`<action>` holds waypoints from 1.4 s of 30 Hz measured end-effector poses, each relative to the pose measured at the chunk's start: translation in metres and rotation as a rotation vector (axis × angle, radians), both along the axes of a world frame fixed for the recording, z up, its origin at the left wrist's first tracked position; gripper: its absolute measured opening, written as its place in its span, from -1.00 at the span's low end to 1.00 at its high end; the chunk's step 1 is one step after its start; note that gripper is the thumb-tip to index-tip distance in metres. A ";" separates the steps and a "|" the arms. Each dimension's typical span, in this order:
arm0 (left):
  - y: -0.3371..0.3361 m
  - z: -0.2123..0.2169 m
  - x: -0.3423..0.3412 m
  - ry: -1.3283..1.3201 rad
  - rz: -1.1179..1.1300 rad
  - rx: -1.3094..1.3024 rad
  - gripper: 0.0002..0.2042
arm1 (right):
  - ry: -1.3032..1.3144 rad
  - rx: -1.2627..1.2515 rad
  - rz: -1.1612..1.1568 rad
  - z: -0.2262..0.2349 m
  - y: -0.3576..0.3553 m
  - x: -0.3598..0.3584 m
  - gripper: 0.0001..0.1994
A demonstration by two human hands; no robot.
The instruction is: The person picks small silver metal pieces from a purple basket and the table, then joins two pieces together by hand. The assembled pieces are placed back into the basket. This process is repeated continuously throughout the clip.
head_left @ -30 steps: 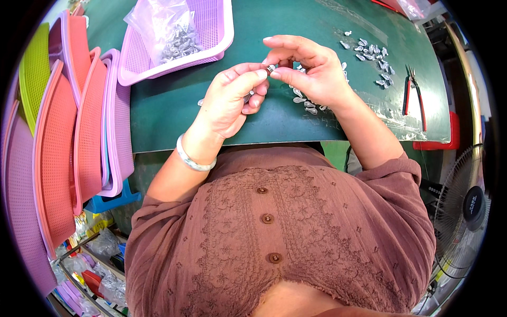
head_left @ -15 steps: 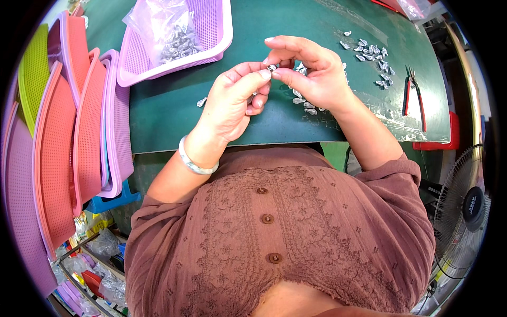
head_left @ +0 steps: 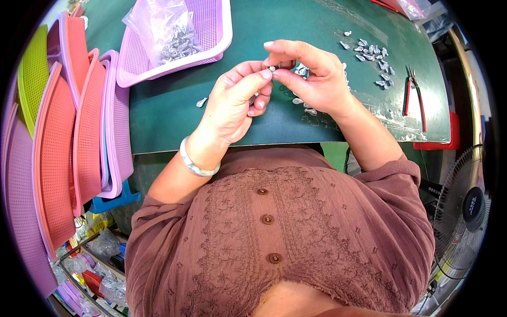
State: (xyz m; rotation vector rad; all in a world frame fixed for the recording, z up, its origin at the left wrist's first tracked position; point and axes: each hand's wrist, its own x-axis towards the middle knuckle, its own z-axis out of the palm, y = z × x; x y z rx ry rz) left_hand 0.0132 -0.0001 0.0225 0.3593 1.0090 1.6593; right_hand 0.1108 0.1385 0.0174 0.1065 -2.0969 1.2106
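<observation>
Between the fingertips of both hands sits a small silver metal piece, above the green tabletop. My left hand, with a pale bangle at the wrist, pinches it between thumb and forefinger. Another small grey piece shows partly among its curled lower fingers. My right hand meets it from the other side, thumb and a finger closed at the piece while the forefinger arches above. Several silver teardrop-shaped metal parts lie under and beside my right hand, partly hidden by it. One similar part lies left of my left hand.
A lilac mesh basket holds a clear bag of grey metal parts. More loose parts lie on the green table at right, near red-handled pliers. Stacked colored baskets stand left; a fan stands right.
Both hands have shifted very slightly, the right one a little downward. The small metal piece between the fingertips has turned a little.
</observation>
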 end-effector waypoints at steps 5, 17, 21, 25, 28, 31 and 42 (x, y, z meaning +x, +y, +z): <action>-0.001 0.000 0.000 -0.009 0.007 0.011 -0.84 | 0.012 0.009 -0.001 0.000 0.000 0.000 -0.64; 0.000 -0.003 0.002 0.008 0.000 0.008 -0.85 | 0.025 -0.059 0.034 -0.001 0.000 -0.001 -0.64; 0.000 0.000 0.002 0.002 0.013 -0.002 -0.86 | 0.030 -0.026 0.026 -0.001 0.000 -0.001 -0.64; -0.001 0.000 0.003 0.004 0.022 0.000 -0.88 | 0.025 -0.011 0.012 -0.001 -0.001 -0.001 -0.64; -0.001 0.001 0.003 0.010 0.024 -0.002 -0.88 | 0.027 -0.010 0.016 -0.001 0.000 -0.001 -0.64; -0.001 0.001 0.003 0.008 0.022 -0.007 -0.88 | 0.030 -0.001 0.013 0.000 0.000 -0.001 -0.64; 0.000 0.002 0.002 0.027 0.017 -0.025 -0.88 | 0.008 -0.002 0.009 0.001 -0.001 0.000 -0.63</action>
